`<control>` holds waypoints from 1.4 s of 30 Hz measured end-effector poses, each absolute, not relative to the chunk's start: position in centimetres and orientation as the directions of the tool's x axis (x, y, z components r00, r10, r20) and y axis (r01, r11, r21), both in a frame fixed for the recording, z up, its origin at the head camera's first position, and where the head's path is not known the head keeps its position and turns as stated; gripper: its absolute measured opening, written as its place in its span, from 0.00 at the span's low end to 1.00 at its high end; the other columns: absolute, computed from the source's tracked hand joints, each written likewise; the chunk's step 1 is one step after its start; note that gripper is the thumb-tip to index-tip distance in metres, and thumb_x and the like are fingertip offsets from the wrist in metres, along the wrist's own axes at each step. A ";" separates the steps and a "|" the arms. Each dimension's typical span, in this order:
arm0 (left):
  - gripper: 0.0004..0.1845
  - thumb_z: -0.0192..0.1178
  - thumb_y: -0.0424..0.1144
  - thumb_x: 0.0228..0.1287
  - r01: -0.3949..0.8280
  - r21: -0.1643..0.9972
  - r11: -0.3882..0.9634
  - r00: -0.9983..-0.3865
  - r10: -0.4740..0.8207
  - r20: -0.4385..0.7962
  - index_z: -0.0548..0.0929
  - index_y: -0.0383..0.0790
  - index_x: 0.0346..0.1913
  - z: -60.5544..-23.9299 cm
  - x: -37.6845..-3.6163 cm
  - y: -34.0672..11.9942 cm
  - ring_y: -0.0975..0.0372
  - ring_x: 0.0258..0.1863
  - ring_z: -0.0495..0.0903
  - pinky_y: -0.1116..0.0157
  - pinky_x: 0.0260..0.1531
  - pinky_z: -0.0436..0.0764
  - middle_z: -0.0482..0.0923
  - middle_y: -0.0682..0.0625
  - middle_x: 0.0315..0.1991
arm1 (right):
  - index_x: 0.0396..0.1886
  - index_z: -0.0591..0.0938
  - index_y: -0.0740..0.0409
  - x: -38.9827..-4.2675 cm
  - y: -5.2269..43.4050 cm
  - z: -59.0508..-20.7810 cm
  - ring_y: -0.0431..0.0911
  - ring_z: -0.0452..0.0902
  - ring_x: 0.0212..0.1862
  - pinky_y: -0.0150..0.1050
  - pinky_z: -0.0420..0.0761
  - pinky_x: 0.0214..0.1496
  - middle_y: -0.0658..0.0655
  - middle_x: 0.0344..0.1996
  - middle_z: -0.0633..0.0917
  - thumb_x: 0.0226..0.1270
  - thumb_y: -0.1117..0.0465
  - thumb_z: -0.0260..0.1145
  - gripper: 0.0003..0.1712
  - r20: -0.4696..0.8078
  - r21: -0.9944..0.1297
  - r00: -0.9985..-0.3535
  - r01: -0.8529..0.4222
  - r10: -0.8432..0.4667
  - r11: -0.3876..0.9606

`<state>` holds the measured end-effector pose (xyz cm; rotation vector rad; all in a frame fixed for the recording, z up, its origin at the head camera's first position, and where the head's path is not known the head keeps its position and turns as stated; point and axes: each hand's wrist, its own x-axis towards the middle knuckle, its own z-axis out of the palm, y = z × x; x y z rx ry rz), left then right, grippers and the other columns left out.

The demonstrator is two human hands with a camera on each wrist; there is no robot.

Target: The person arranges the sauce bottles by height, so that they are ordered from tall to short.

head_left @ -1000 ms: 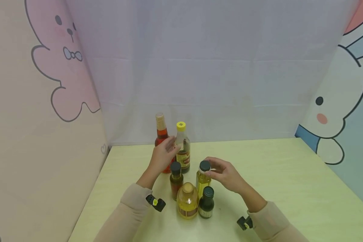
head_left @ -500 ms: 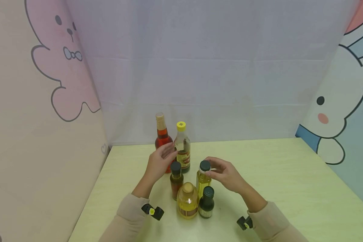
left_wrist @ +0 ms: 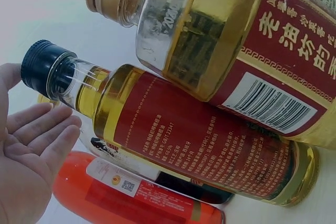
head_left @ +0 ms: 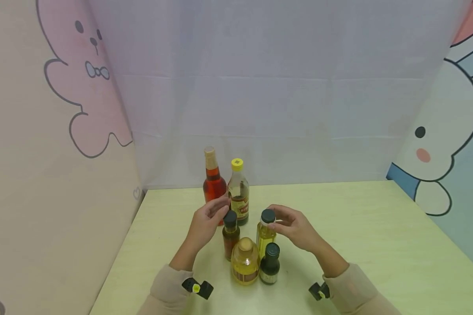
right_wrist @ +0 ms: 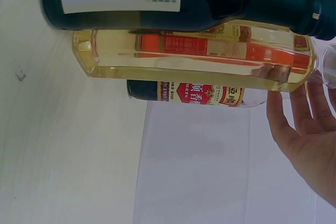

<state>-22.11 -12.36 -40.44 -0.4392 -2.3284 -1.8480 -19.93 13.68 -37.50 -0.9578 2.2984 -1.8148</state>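
Observation:
Beside the black cap of a slim oil bottle with a dark red label, my left hand hovers with relaxed fingers. In the left wrist view its fingers lie near that cap; whether they touch it I cannot tell. My right hand holds a yellow oil bottle with a dark cap at the neck, thumb in front and fingers behind. Behind the left hand stand a red bottle and a yellow-capped sauce bottle. The right wrist view shows the right fingers at the oil bottle's neck.
In front stand a round oil bottle with a golden cap and a small dark bottle, close to the others. All the bottles are upright on a pale yellow table. A white curtain hangs behind; printed walls flank both sides.
My left hand has come back from the red and yellow-capped bottles, down toward the slim oil bottle's black cap. The right hand has stayed at the yellow oil bottle's neck.

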 end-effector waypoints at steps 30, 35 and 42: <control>0.23 0.64 0.34 0.55 0.316 0.934 0.168 -0.940 0.192 0.283 0.73 0.32 0.54 -40.0 -18.5 -12.1 0.53 0.49 0.75 0.54 0.50 0.70 0.76 0.42 0.49 | 0.53 0.73 0.63 -21.2 14.2 -40.0 0.48 0.75 0.47 0.42 0.75 0.48 0.57 0.43 0.80 0.61 0.67 0.62 0.19 0.362 -0.882 -0.794 -0.462 -0.488 0.097; 0.22 0.64 0.32 0.54 0.315 0.935 0.163 -0.942 0.170 0.288 0.74 0.32 0.53 -40.3 -18.5 -11.8 0.54 0.47 0.76 0.56 0.49 0.72 0.77 0.42 0.47 | 0.53 0.73 0.63 -21.0 14.3 -40.0 0.49 0.75 0.48 0.42 0.75 0.48 0.57 0.44 0.79 0.60 0.66 0.62 0.20 0.359 -0.884 -0.810 -0.455 -0.463 0.111; 0.20 0.63 0.32 0.55 0.338 0.932 0.132 -0.935 0.157 0.317 0.74 0.30 0.52 -40.3 -18.5 -11.5 0.54 0.46 0.76 0.57 0.48 0.73 0.77 0.42 0.45 | 0.53 0.73 0.63 -20.6 14.2 -39.8 0.49 0.75 0.47 0.44 0.75 0.48 0.58 0.43 0.80 0.59 0.70 0.63 0.20 0.369 -0.873 -0.826 -0.465 -0.426 0.146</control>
